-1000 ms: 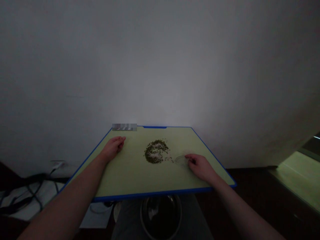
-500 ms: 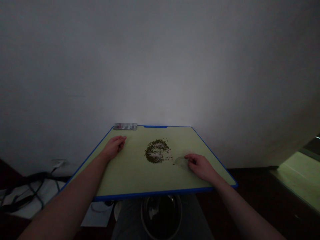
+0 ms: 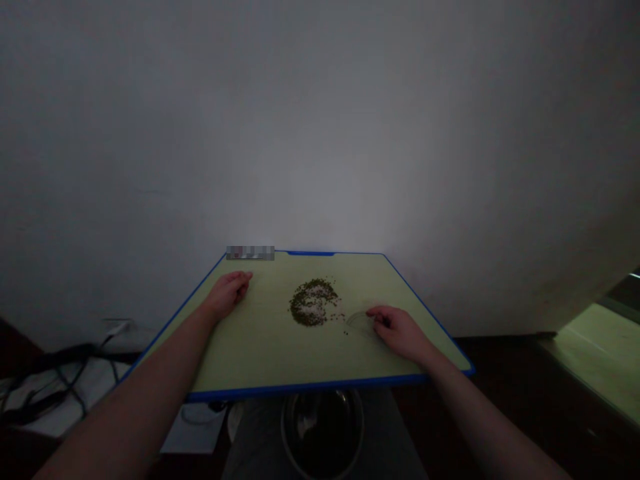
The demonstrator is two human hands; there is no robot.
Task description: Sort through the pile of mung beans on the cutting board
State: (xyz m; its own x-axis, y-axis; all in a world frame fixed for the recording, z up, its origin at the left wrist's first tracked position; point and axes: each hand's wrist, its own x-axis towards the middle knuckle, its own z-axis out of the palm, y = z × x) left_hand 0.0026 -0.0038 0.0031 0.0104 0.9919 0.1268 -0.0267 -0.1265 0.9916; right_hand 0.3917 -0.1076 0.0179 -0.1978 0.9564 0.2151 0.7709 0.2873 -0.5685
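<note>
A pale green table (image 3: 260, 353) with a blue rim stands against a white wall. At its middle lies a round pile of small green beans mixed with white grains (image 3: 312, 304), with a few loose beans trailing to its right. My right hand (image 3: 400, 331) rests on the table just right of the pile, fingertips on the edge of a small clear dish (image 3: 358, 322). Far left on the table lies my left hand (image 3: 227, 291), palm down with fingers loosely curled and nothing in it.
A metal bowl (image 3: 323, 430) sits below the table's near edge, between my arms. Dark cables (image 3: 55, 380) and white paper lie on the floor at the left. Another green surface (image 3: 600, 353) shows at the far right.
My right hand and the clear dish have shifted slightly left toward the bean pile. The left hand has stayed in place.
</note>
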